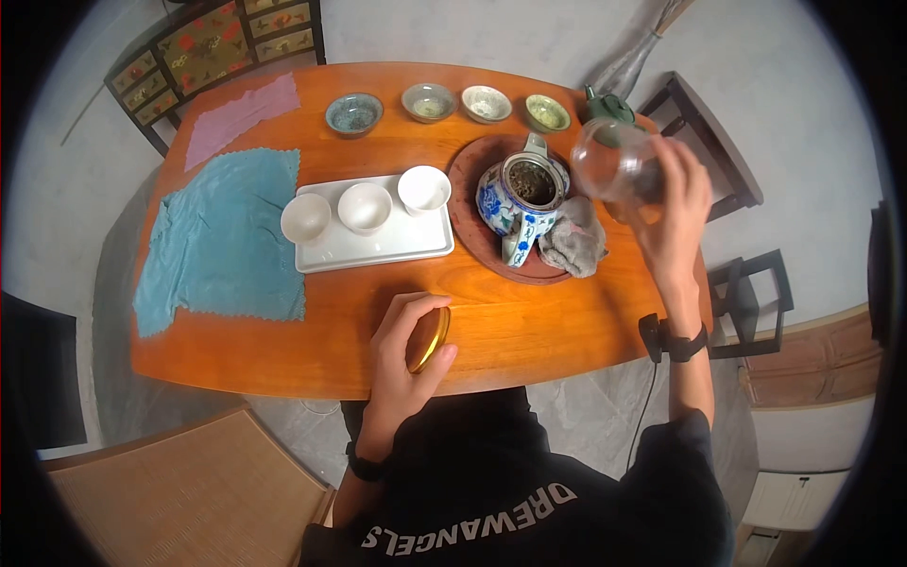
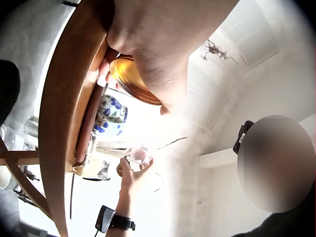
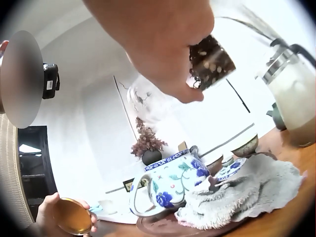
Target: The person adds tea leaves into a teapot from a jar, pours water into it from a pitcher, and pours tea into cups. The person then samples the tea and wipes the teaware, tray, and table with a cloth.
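My left hand (image 1: 399, 352) holds a round gold lid (image 1: 432, 338) on edge near the table's front edge, fingers and thumb around its rim. Up at the right, my right hand (image 1: 678, 213) grips a clear jar (image 1: 600, 161), tilted with its round end toward the teapot. Dark bits, like tea leaves, show in the jar (image 3: 211, 63) in the right wrist view. The blue-flowered teapot (image 1: 493, 200) stands uncovered on a round brown tray (image 1: 463, 180), with dark leaves inside. Beside it lies a crumpled grey cloth (image 1: 574, 242); a patterned teapot lid (image 3: 231, 169) sits behind the cloth.
Three white cups (image 1: 365, 208) stand on a white tray (image 1: 378, 253) left of the teapot. Several small bowls (image 1: 354, 113) line the back edge. A dark green teapot (image 1: 609, 106) sits at the back right. Blue (image 1: 231, 236) and pink cloths (image 1: 244, 118) lie at the left.
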The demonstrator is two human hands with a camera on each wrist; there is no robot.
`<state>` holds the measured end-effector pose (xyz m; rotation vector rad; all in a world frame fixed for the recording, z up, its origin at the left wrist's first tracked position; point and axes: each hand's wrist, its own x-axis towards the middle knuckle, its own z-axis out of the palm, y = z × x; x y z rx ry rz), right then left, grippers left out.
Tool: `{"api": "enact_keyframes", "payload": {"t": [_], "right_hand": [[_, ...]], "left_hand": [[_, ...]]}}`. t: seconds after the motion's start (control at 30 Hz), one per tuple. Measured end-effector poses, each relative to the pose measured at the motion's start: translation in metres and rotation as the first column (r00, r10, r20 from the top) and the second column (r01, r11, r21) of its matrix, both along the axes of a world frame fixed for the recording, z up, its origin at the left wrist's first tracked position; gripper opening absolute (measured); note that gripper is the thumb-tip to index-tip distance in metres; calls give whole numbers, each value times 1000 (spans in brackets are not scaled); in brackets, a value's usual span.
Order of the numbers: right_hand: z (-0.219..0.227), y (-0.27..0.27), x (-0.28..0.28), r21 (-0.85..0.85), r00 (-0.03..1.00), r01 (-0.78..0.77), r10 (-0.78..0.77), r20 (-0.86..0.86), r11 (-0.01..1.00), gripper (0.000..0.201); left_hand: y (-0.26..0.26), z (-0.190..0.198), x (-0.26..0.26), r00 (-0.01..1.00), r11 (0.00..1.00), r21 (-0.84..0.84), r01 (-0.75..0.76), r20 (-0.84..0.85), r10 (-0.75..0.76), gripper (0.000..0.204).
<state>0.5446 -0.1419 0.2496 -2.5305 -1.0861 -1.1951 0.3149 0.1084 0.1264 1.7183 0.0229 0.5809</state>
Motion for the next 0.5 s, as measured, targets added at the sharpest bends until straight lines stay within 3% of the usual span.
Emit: {"api": "enact_keyframes", "payload": {"t": [0.07, 0.2, 0.27, 0.4, 0.47, 0.5], "right_hand": [[-2, -3, -2, -86, 1000, 17, -18, -18, 996, 94], [-3, -6, -1, 67, 996, 83, -84, 22, 994, 94], [-7, -4, -5, -82, 998, 49, -52, -42, 995, 95], [-4, -8, -2, 83, 997, 65, -62, -40, 994, 94], [-11, -5, -7, 43, 994, 67, -63, -84, 997, 93], [-14, -5, -10, -6, 990, 64, -64, -127, 998, 93]], "left_hand": [[1, -1, 0, 1000, 999, -20, 28, 8, -28, 40], [2, 0, -1, 1000, 1000, -12, 25, 4, -25, 40], [2, 0, -1, 1000, 1000, -11, 29, 0, -29, 41], [2, -3, -2, 1000, 1000, 0, 28, 5, -28, 42], [0, -5, -4, 1000, 985, -175, 9, 0, -9, 43], [0, -8, -3, 1000, 985, -170, 8, 0, -9, 43]]}}
